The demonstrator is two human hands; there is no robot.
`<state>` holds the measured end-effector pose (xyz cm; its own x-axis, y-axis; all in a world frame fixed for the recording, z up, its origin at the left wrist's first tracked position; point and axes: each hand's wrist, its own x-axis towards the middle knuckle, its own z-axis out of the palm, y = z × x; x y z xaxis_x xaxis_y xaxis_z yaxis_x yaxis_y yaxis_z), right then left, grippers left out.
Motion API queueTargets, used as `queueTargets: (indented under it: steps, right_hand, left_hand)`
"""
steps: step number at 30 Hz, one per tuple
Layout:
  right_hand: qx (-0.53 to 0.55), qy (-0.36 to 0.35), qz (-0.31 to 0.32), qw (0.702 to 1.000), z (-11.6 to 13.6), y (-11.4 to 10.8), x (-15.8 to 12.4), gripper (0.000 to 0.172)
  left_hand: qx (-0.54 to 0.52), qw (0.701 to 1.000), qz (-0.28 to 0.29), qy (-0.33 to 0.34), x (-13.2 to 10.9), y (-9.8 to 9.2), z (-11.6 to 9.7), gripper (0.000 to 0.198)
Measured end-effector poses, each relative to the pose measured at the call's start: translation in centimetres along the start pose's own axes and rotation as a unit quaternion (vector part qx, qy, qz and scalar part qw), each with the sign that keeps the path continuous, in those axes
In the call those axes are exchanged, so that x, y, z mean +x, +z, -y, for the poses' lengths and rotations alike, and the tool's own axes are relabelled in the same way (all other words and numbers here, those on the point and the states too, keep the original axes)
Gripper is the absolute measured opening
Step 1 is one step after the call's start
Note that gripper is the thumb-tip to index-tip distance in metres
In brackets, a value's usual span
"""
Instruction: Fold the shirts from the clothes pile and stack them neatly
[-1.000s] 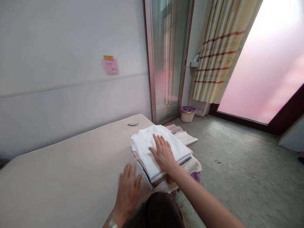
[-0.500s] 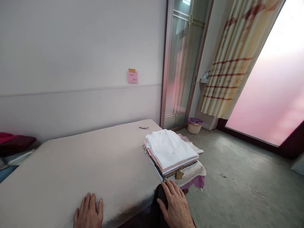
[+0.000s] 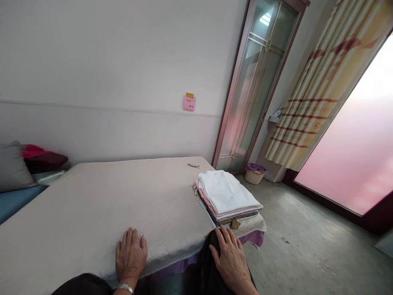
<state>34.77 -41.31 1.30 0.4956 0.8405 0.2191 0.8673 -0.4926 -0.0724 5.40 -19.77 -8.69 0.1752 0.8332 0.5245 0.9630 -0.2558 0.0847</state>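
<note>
My left hand (image 3: 130,257) lies flat and open on the beige bed cover (image 3: 92,205) near its front edge, holding nothing. My right hand (image 3: 231,259) rests open on my dark trouser leg (image 3: 202,274) at the bed's corner, fingers spread, just in front of a stack of folded clothes (image 3: 227,198). The stack has a white garment on top, pink and darker layers beneath, and sits at the bed's right edge, apart from both hands.
Pillows and folded bedding (image 3: 27,164) lie at the far left. A small dark item (image 3: 193,165) rests on the bed's far corner. A pink note (image 3: 189,102) is on the wall. A basin (image 3: 254,173), glass door (image 3: 254,90) and striped curtain (image 3: 319,94) stand right.
My right hand left the top of the clothes stack and drew back onto my leg. My left hand settled flat near the bed's front edge. The view pulled back and turned left.
</note>
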Motion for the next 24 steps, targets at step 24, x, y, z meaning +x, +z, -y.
queueTargets:
  steps: [24]
  right_hand:
    - [-0.028, -0.014, -0.022, 0.999, -0.12, 0.15, -0.08, 0.056]
  left_hand:
    - [-0.016, 1.000, -0.001, -0.008, 0.06, -0.86, -0.20, 0.042]
